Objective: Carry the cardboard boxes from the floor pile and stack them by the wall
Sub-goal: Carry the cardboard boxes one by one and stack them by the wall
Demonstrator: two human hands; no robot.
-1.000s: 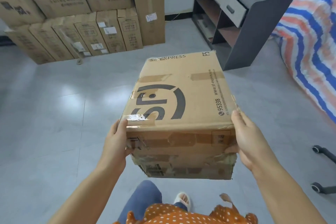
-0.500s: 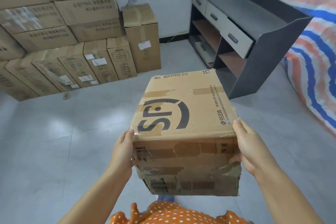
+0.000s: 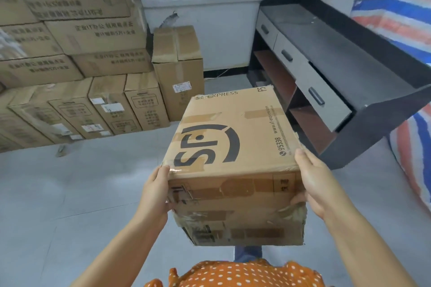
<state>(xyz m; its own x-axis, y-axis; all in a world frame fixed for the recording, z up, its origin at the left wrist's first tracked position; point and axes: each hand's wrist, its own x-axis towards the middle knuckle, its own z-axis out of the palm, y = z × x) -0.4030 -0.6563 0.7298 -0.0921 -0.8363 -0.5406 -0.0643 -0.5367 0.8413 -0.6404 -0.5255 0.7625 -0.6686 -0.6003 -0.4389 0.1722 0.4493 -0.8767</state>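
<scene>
Item 1: cardboard box (image 3: 235,147), brown, printed "SF EXPRESS" with a large black logo, "95338" and a web address on its top face. Worn tape patches on the top; torn tape and label remains on the near side. Held off the floor (image 3: 70,193), level, in front of the person.

Item 2: left hand (image 3: 155,191). Grip clamped on the box's near left corner, fingers (image 3: 163,170) up along the left side, thumb on the near face.

Item 3: right hand (image 3: 313,182). Grip clamped on the box's near right corner, fingers laid along the right side, thumb on the near face.

Item 4: box stack (image 3: 70,58), beyond and to the left of the held box, against the white wall (image 3: 210,18). Upright narrow cartons in the bottom row with white labels; flat cartons with printed characters in tiers above. Well apart from the held box.

Item 5: tall carton (image 3: 178,70), beyond the held box, standing just beside the stack's right end, flaps taped, one label on its front.

Item 6: dark bench (image 3: 349,53), beyond and to the right of the held box, with grey drawers and open shelves below.

Item 7: striped tarpaulin (image 3: 408,18), red, blue and white, to the right of the held box, behind the bench.

Item 8: orange dotted garment (image 3: 233,272), below the held box, at the frame's lower edge.
</scene>
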